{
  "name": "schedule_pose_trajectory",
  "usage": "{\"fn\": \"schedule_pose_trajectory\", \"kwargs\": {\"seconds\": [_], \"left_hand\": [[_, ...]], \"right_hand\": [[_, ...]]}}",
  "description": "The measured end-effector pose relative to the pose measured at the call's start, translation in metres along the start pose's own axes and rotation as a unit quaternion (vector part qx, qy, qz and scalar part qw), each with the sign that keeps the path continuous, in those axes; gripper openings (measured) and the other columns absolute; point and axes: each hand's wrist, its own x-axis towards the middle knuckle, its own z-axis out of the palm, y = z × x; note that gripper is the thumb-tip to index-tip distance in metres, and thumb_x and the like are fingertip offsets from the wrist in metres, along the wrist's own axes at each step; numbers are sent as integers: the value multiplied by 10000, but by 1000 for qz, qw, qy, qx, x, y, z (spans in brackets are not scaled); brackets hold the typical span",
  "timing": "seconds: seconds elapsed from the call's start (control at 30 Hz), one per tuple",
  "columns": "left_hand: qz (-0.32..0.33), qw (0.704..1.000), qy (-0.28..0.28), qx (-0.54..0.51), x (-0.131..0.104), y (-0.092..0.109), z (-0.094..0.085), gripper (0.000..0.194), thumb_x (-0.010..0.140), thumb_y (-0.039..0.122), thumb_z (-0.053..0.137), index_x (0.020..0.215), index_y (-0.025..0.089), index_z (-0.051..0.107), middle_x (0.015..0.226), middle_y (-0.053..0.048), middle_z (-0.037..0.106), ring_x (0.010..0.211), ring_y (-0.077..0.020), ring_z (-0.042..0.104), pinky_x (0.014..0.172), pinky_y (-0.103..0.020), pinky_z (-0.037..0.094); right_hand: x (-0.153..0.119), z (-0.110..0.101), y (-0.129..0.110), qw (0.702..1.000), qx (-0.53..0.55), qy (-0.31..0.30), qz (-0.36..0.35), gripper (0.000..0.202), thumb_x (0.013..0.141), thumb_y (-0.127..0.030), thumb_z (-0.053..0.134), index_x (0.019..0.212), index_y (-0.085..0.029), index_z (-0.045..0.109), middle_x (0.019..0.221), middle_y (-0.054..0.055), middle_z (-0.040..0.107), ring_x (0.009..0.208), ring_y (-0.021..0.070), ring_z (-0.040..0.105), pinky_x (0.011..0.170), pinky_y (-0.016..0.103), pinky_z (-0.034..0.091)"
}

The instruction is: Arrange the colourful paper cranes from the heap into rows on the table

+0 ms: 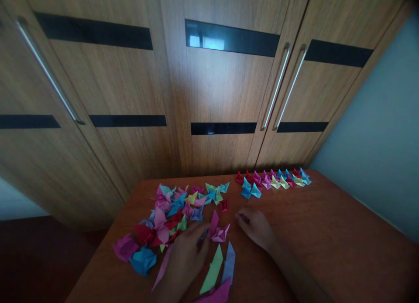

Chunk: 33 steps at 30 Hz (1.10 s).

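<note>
Over the right edge of a loose pile of folded paper pieces (160,224), my left hand (191,250) has its fingers bent, with a bit of blue paper at the fingertips; whether it is gripped is hard to tell. Just right of those fingers lies a pink folded paper (220,234). My right hand (253,224) rests on the table with curled fingers, a little right of the pink piece; what they hold, if anything, is hidden. Near my left wrist lie a green strip (212,269) and a lavender strip (229,261).
Rows of small folded paper shapes (275,181) stand at the back right of the brown table (327,233). A small red folded piece (224,205) lies between the pile and my right hand. Wooden cabinet doors (222,85) rise behind the table.
</note>
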Motion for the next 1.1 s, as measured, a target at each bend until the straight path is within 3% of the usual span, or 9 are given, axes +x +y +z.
{"fn": "schedule_pose_trajectory", "kwargs": {"seconds": [0.27,0.47,0.7,0.87,1.1], "left_hand": [[-7,996,46,70,6,-17,-7,259,864,203,465,1044,238,647,1055,-47,696,960,-201,663,849,-319,521],[-74,980,46,180,16,-17,-37,298,887,269,433,1125,249,611,1154,-48,654,982,-212,649,820,-314,512],[-152,945,-53,285,30,-26,-76,277,879,309,428,1057,245,631,1054,-83,681,885,-250,673,718,-322,485],[-156,925,-109,330,27,-36,-79,278,887,301,400,914,248,672,918,-88,690,815,-262,677,632,-307,451],[-129,920,-110,352,24,-30,-76,268,884,279,404,870,229,666,952,-103,620,793,-259,641,609,-327,449]], "right_hand": [[1,6,4,998,45,14,-37,200,883,-209,441,932,-210,635,885,30,664,794,163,611,724,267,453],[2,10,8,996,69,12,-59,219,896,-197,433,936,-218,647,940,40,671,876,175,621,794,293,467],[2,9,8,997,60,-2,-49,221,896,-212,432,974,-217,639,971,40,671,884,178,620,796,292,458],[0,7,3,999,26,-13,-45,205,889,-239,445,965,-211,633,882,27,660,777,160,602,718,261,441],[-1,5,1,999,18,-22,-40,225,887,-225,435,996,-211,631,888,29,661,764,154,600,705,252,431]]}}
